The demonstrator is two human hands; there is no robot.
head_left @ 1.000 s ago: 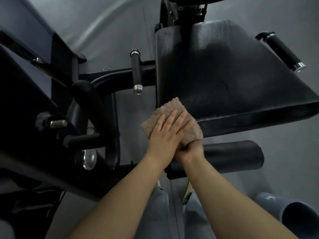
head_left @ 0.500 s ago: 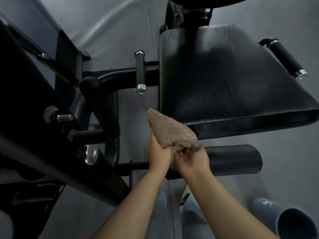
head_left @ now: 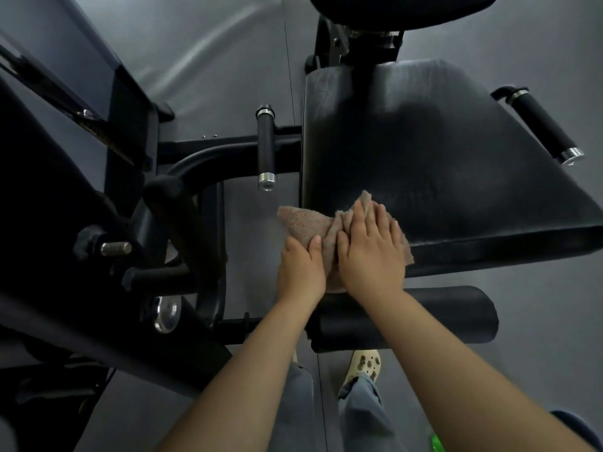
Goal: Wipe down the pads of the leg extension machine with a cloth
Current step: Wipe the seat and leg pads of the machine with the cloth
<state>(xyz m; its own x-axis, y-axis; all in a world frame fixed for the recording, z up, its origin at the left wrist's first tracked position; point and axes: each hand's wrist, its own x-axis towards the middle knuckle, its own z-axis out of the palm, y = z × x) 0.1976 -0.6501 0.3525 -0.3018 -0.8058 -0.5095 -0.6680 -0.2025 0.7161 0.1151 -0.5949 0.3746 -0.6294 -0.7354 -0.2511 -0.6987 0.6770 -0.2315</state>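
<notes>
At the seat pad (head_left: 440,164) front-left corner, right hand (head_left: 370,256) flat on cloth (head_left: 306,223), left hand (head_left: 301,272) fingers pinching it.

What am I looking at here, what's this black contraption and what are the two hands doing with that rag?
This is one picture from a camera worn on a person's head, looking down past their own arms. The black contraption is a gym leg extension machine. The big flat black cushion is its seat pad, and the black cylinder nearer the person is the roller pad that the shins push against. The short black bars with silver ends are grab handles. The brownish cloth lies over the seat pad's near left corner. The right hand presses flat on it, while the left hand grips the part hanging off the edge. Below are jeans and a light clog.
</notes>
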